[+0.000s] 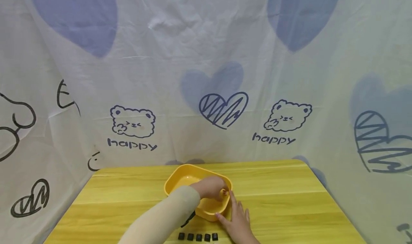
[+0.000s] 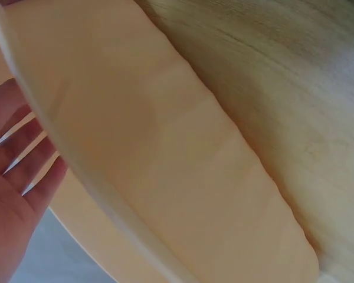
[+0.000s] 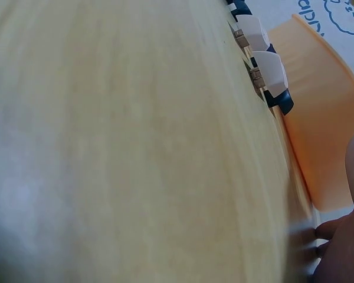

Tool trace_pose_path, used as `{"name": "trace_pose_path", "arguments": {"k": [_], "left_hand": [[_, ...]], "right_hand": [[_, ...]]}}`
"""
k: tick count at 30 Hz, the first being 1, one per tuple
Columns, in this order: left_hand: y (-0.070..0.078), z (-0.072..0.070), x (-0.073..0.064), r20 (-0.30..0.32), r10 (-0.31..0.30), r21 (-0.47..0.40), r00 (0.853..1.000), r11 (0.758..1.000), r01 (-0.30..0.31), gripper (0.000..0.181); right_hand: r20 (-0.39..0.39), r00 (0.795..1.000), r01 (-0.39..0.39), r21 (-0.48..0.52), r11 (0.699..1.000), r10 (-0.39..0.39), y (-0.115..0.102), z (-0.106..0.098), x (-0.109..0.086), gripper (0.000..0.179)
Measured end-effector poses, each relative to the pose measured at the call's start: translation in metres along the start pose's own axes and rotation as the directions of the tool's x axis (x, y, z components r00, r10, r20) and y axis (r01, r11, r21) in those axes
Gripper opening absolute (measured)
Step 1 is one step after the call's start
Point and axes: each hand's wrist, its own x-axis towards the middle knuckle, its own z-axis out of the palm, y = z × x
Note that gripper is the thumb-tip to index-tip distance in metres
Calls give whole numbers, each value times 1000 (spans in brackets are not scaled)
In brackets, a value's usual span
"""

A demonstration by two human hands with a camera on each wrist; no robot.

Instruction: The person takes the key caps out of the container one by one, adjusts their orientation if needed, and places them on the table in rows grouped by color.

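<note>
My cream sleeve (image 1: 161,219) lies nearest the camera, running up from the bottom edge to my left hand (image 1: 210,187). That hand is inside the yellow basin (image 1: 176,182), over its right end, fingers bent. A small reddish piece (image 1: 225,192) shows right at my fingertips, within the basin's rim; I cannot tell whether I am pinching it. My right hand (image 1: 237,224) is spread, its fingers fairly straight, with thumb and forefinger resting against the outside of the basin's near right corner.

The basin sits on the yellow wood-grain table (image 1: 289,194), turned at an angle, part of it hidden by my left arm. Just in front of it, to the left of my right hand, five small dark pieces (image 1: 199,237) stand in a row, slightly apart from one another. Beyond the table hangs a pale cloth (image 1: 180,40) with blue hearts, two drawn bears and the word "happy" beneath each bear.
</note>
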Motion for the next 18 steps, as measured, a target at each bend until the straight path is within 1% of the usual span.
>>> {"name": "trace_pose_path", "arguments": {"k": [4,7,8,11,14,18], "left_hand": [[0,3,5,13,39,16,999,999,-40,33],[1,5,6,12,44,31,999,999,-45,31],[1,5,7,13,36,28,999,999,-36,31],[1,9,5,26,16,10,1000,1000,-17,30],[1,13,2,35,14,-14,999,1000,-14,32],[0,16,-4,20,46,-8,999,999,-46,28]], "right_hand": [[-2,1000,-4,-1,1000,4,-1,-1,0,97],[-8,1000,1,-3,1000,-1,-1,-1,1,96],[-11,1000,4,-6,1000,-4,0,-1,1,96],[-20,1000,17,-15,1000,-17,1,0,0,97],[-27,999,26,-20,999,-26,1,0,0,97],[-30,999,24,-18,1000,-25,2,0,0,96]]}}
